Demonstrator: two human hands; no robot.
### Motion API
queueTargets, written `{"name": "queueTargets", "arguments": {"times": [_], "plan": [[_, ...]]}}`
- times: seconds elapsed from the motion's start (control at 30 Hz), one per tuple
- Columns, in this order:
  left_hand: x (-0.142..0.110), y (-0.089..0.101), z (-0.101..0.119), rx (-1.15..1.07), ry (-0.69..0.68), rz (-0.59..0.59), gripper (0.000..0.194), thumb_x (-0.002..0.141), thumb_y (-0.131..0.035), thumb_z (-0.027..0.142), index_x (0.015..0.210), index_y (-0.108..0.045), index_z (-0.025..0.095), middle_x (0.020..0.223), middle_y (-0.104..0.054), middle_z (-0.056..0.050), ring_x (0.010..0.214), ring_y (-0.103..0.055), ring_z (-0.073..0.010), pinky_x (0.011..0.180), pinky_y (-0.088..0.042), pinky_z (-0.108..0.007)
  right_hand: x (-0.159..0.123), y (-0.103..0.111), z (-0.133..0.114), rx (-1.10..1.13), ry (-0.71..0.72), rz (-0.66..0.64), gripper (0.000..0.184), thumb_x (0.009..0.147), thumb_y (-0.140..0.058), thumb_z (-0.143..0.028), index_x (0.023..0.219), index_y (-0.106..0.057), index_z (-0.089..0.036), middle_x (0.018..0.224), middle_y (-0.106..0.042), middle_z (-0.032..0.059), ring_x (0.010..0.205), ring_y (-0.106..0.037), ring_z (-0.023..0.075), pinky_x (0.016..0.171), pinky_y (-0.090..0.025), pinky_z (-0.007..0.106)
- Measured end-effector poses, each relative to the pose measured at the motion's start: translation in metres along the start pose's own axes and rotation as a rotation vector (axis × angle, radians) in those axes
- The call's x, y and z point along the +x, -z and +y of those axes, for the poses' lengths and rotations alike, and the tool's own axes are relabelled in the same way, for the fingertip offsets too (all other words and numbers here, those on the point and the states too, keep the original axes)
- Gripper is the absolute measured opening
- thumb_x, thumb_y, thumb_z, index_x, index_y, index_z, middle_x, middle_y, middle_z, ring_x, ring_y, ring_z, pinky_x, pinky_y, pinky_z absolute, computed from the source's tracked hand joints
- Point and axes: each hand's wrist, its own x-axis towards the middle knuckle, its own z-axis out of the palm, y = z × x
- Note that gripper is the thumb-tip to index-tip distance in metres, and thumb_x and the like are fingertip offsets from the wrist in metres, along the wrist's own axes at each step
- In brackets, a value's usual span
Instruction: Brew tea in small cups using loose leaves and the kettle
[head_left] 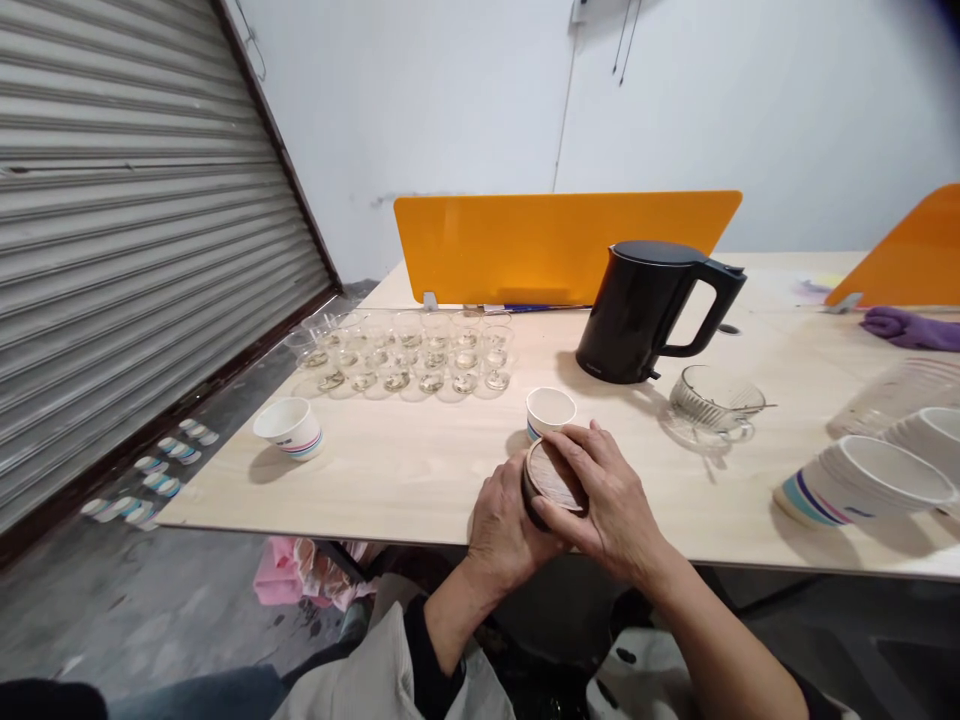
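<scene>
Both my hands are on a small round dark jar with a wooden lid (553,476) near the table's front edge. My left hand (504,528) wraps round the jar's body from the left. Fingers of my right hand (609,497) curl over the lid from the right. A white paper cup (550,410) stands just behind the jar. A black electric kettle (646,310) stands farther back, to the right.
Rows of several small clear glass cups (409,352) stand at the back left. A paper cup (291,427) sits at the left. A glass cup with handle (712,403), stacked paper cups (862,483), orange dividers (562,243) and a purple cloth (909,327) are around. Cups lie on the floor (161,470).
</scene>
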Motion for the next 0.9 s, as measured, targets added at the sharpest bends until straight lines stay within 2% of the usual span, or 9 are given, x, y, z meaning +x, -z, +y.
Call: {"name": "queueTargets", "arguments": {"times": [0.17,0.27,0.4,0.5,0.57,0.67,0.73,0.8,0.9], "plan": [[0.003,0.003,0.002,0.015,0.036,-0.051,0.084,0.07,-0.083,0.049,0.14,-0.046,0.023,0.13,-0.066,-0.012,0.123,-0.064,-0.0345,0.106,-0.052,-0.053,0.004,0.023,-0.009,0.11,-0.031,-0.022,0.058,0.095,-0.061,-0.046,0.148,-0.054,-0.024,0.138,-0.057,0.013,0.129,-0.054,0.0331,0.116,-0.041,0.057],[0.004,0.009,0.005,-0.024,0.095,-0.086,0.09,0.065,-0.089,0.048,0.139,-0.045,0.024,0.129,-0.067,-0.01,0.121,-0.065,-0.0336,0.104,-0.053,-0.052,-0.003,0.036,-0.005,0.115,-0.092,0.079,0.062,0.096,-0.059,-0.047,0.152,-0.05,-0.024,0.142,-0.053,0.0138,0.132,-0.052,0.0335,0.111,-0.046,0.052],[0.004,0.015,0.008,-0.067,0.109,-0.097,0.098,0.055,-0.096,0.043,0.138,-0.045,0.025,0.129,-0.067,-0.008,0.12,-0.065,-0.0332,0.104,-0.053,-0.052,-0.03,0.036,0.036,-0.158,-0.273,0.215,0.061,0.096,-0.059,-0.052,0.15,-0.052,-0.023,0.136,-0.056,0.0145,0.13,-0.05,0.0363,0.11,-0.043,0.056],[0.003,0.014,0.009,-0.064,0.089,-0.086,0.098,0.056,-0.096,0.044,0.138,-0.045,0.025,0.13,-0.067,-0.009,0.12,-0.065,-0.0342,0.104,-0.053,-0.053,-0.057,0.024,0.076,-0.316,-0.393,0.188,0.061,0.095,-0.057,-0.056,0.145,-0.056,-0.021,0.128,-0.059,0.0151,0.122,-0.054,0.0353,0.103,-0.048,0.055],[0.002,0.013,0.009,-0.052,0.085,-0.08,0.099,0.057,-0.095,0.044,0.14,-0.044,0.025,0.131,-0.067,-0.01,0.12,-0.066,-0.0357,0.104,-0.053,-0.054,-0.07,0.015,0.094,-0.388,-0.412,0.142,0.059,0.093,-0.057,-0.056,0.141,-0.059,-0.02,0.124,-0.06,0.0156,0.116,-0.057,0.0346,0.099,-0.051,0.055],[0.001,0.011,0.008,-0.04,0.089,-0.072,0.099,0.057,-0.094,0.043,0.141,-0.044,0.026,0.134,-0.066,-0.011,0.12,-0.066,-0.0366,0.104,-0.053,-0.055,-0.079,0.013,0.1,-0.424,-0.403,0.05,0.06,0.088,-0.062,-0.058,0.135,-0.062,-0.021,0.124,-0.062,0.0162,0.113,-0.059,0.0353,0.097,-0.053,0.056],[0.0,0.009,0.007,-0.035,0.088,-0.074,0.099,0.058,-0.094,0.043,0.141,-0.044,0.026,0.136,-0.066,-0.011,0.12,-0.067,-0.0359,0.102,-0.054,-0.053,-0.08,0.021,0.095,-0.394,-0.427,0.046,0.06,0.086,-0.065,-0.06,0.133,-0.063,-0.022,0.128,-0.062,0.0162,0.116,-0.06,0.0365,0.097,-0.053,0.056],[-0.002,0.008,0.006,-0.029,0.086,-0.071,0.098,0.059,-0.094,0.042,0.142,-0.044,0.025,0.137,-0.066,-0.011,0.12,-0.066,-0.0355,0.103,-0.054,-0.052,-0.08,0.034,0.09,-0.326,-0.512,0.15,0.059,0.087,-0.066,-0.061,0.13,-0.063,-0.02,0.127,-0.065,0.0164,0.112,-0.064,0.0346,0.093,-0.056,0.054],[-0.004,0.005,0.003,-0.015,0.089,-0.056,0.099,0.058,-0.094,0.04,0.143,-0.044,0.024,0.135,-0.066,-0.011,0.119,-0.066,-0.0361,0.102,-0.054,-0.053,-0.075,0.056,0.091,-0.195,-0.695,0.466,0.067,0.087,-0.067,-0.062,0.134,-0.057,-0.015,0.112,-0.07,0.0156,0.09,-0.07,0.0274,0.078,-0.061,0.046]]}}
